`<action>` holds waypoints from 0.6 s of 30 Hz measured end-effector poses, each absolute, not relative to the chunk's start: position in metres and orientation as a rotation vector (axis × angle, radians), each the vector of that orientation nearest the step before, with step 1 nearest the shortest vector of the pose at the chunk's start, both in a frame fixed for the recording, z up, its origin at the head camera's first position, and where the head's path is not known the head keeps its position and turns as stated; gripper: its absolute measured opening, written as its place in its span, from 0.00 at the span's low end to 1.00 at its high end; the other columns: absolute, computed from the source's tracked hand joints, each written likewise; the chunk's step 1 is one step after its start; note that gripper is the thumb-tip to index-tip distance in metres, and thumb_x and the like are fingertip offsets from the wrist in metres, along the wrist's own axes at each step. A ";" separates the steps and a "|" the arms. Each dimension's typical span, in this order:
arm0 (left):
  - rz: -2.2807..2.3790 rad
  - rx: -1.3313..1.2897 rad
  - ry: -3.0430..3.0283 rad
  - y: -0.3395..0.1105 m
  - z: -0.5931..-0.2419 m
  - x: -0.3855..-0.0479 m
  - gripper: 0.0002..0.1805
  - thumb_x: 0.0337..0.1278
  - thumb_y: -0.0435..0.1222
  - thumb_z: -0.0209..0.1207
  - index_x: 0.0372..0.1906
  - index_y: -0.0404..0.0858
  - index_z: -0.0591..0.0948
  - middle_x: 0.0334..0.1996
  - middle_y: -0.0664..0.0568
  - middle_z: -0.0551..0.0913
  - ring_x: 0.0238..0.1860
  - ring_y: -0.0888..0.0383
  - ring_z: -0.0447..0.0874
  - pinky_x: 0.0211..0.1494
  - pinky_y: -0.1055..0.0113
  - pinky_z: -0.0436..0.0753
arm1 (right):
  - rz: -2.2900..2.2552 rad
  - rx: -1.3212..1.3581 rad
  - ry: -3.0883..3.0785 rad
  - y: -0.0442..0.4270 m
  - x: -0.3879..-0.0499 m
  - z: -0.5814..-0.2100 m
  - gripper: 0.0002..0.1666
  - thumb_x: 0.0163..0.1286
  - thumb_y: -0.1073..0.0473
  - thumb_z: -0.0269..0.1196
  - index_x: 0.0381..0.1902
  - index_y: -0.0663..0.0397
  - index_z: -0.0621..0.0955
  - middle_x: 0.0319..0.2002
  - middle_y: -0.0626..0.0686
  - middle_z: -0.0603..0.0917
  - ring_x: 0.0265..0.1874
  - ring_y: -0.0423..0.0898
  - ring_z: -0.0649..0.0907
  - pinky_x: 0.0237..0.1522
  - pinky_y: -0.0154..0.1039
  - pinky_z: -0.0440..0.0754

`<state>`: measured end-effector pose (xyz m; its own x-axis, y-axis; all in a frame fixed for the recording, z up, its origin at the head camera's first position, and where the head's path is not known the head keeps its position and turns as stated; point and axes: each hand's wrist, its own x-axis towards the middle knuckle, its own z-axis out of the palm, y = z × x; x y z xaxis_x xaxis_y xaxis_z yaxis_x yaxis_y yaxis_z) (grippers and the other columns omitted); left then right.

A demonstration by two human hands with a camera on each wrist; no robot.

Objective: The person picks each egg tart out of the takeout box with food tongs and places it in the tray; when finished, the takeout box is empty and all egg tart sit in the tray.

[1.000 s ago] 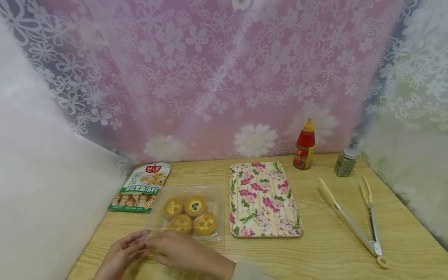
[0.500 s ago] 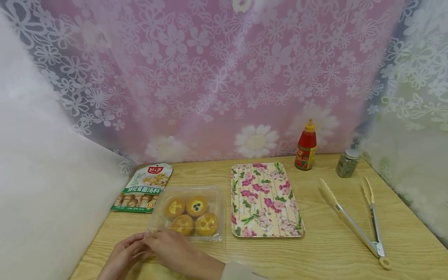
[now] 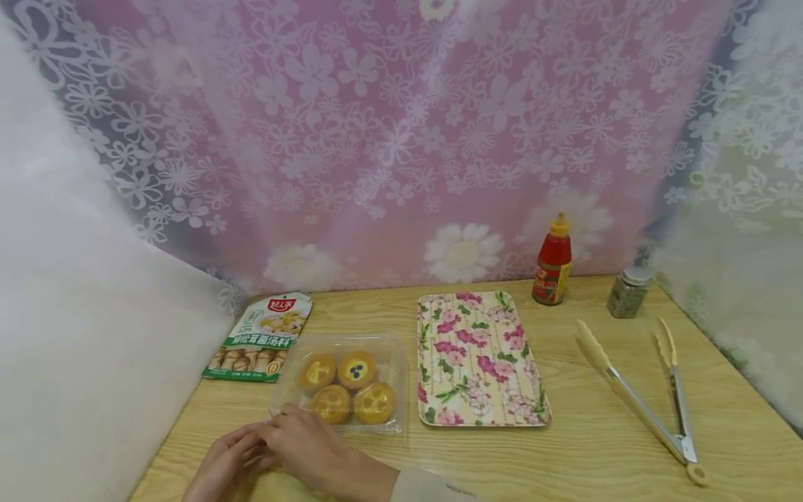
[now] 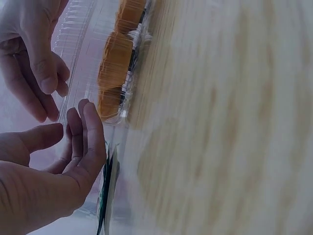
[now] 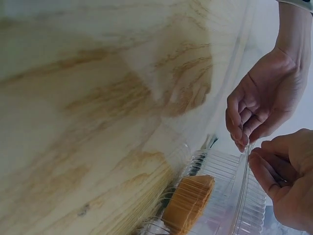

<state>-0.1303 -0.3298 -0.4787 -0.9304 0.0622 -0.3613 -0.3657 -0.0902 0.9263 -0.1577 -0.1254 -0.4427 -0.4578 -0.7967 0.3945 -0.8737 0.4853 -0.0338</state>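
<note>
"Where's the clear box (image 3: 395,369)?"
"Lower L-centre of frame, tarts (image 3: 357,369) inside. L hand (image 3: 226,460) & R hand (image 3: 307,446) meet at its near-left corner."
"Pinching?"
"Can't tell. L fingers curved, close together; R fingers bent, bunched."
"Risk?"
"Prob. a sudden, uneven tug: box jerks, tarts tip, tops smear."

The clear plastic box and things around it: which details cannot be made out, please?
Head view: the near left corner of the clear plastic box, hidden behind the right hand.
Left wrist view: the uppermost round orange-brown tart, cut off by the top edge.
Right wrist view: part of the right hand, cut off by the right edge.
Head view: the fine print on the red bottle with yellow cap, too small to read.
</note>
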 end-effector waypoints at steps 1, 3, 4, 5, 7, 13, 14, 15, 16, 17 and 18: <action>2.099 -0.331 1.900 -0.330 -0.479 -0.130 0.15 0.82 0.33 0.49 0.57 0.34 0.85 0.47 0.56 0.87 0.47 0.60 0.88 0.55 0.63 0.87 | 0.322 1.403 -2.408 -0.126 -0.158 -0.443 0.18 0.72 0.47 0.69 0.58 0.40 0.87 0.49 0.38 0.89 0.42 0.32 0.80 0.42 0.20 0.77; 2.088 -0.336 1.919 -0.329 -0.479 -0.130 0.15 0.82 0.33 0.49 0.56 0.34 0.85 0.46 0.56 0.87 0.47 0.61 0.87 0.54 0.64 0.87 | 0.306 1.395 -2.404 -0.128 -0.157 -0.444 0.18 0.71 0.45 0.69 0.55 0.40 0.88 0.48 0.37 0.89 0.39 0.32 0.78 0.39 0.19 0.75; 2.080 -0.341 1.929 -0.329 -0.479 -0.131 0.16 0.82 0.33 0.48 0.55 0.34 0.85 0.45 0.57 0.87 0.46 0.62 0.87 0.54 0.65 0.87 | 0.291 1.387 -2.400 -0.129 -0.157 -0.444 0.17 0.71 0.45 0.69 0.54 0.40 0.88 0.46 0.37 0.89 0.37 0.32 0.77 0.37 0.19 0.75; 2.071 -0.344 1.939 -0.328 -0.479 -0.131 0.16 0.82 0.32 0.48 0.54 0.34 0.85 0.45 0.57 0.87 0.46 0.62 0.87 0.53 0.66 0.87 | 0.280 1.382 -2.400 -0.129 -0.157 -0.445 0.16 0.70 0.45 0.69 0.53 0.40 0.88 0.45 0.37 0.89 0.36 0.32 0.77 0.36 0.19 0.74; 2.057 -0.354 1.956 -0.328 -0.478 -0.131 0.16 0.81 0.32 0.48 0.53 0.34 0.86 0.44 0.57 0.87 0.45 0.63 0.87 0.52 0.66 0.87 | 0.261 1.371 -2.394 -0.130 -0.156 -0.445 0.15 0.70 0.45 0.70 0.51 0.40 0.89 0.43 0.37 0.89 0.34 0.32 0.76 0.34 0.19 0.73; 2.045 -0.360 1.972 -0.327 -0.478 -0.133 0.16 0.81 0.32 0.48 0.52 0.34 0.86 0.42 0.58 0.88 0.44 0.63 0.88 0.51 0.67 0.87 | 0.230 1.350 -2.357 -0.131 -0.156 -0.445 0.13 0.69 0.46 0.71 0.48 0.39 0.90 0.41 0.37 0.90 0.33 0.33 0.76 0.33 0.20 0.74; 2.043 -0.362 1.975 -0.328 -0.478 -0.133 0.16 0.82 0.32 0.48 0.53 0.33 0.86 0.43 0.58 0.88 0.44 0.64 0.88 0.51 0.67 0.87 | 0.228 1.347 -2.354 -0.131 -0.156 -0.445 0.13 0.69 0.46 0.71 0.48 0.39 0.90 0.40 0.37 0.89 0.33 0.33 0.76 0.33 0.20 0.74; 2.041 -0.356 1.980 -0.328 -0.477 -0.134 0.16 0.82 0.32 0.47 0.53 0.32 0.85 0.43 0.58 0.88 0.44 0.64 0.88 0.51 0.67 0.87 | 0.228 1.344 -2.351 -0.132 -0.156 -0.444 0.13 0.68 0.44 0.71 0.48 0.39 0.90 0.40 0.37 0.89 0.32 0.33 0.76 0.32 0.20 0.73; 2.037 -0.353 1.987 -0.328 -0.477 -0.134 0.16 0.82 0.32 0.47 0.54 0.30 0.85 0.43 0.58 0.88 0.44 0.64 0.88 0.51 0.67 0.87 | 0.227 1.341 -2.356 -0.132 -0.156 -0.444 0.14 0.68 0.43 0.71 0.48 0.38 0.90 0.39 0.37 0.89 0.32 0.32 0.76 0.32 0.20 0.73; 2.032 -0.360 1.995 -0.328 -0.477 -0.134 0.16 0.82 0.32 0.47 0.55 0.29 0.84 0.43 0.57 0.88 0.44 0.64 0.87 0.51 0.67 0.87 | 0.227 1.337 -2.363 -0.133 -0.156 -0.444 0.15 0.67 0.43 0.71 0.48 0.37 0.90 0.39 0.36 0.89 0.31 0.32 0.76 0.31 0.19 0.73; 2.026 -0.358 2.001 -0.328 -0.478 -0.134 0.17 0.82 0.32 0.47 0.56 0.28 0.84 0.43 0.57 0.88 0.44 0.64 0.87 0.51 0.67 0.87 | 0.225 1.332 -2.368 -0.133 -0.156 -0.444 0.15 0.66 0.42 0.71 0.48 0.37 0.90 0.38 0.36 0.89 0.31 0.32 0.76 0.31 0.19 0.73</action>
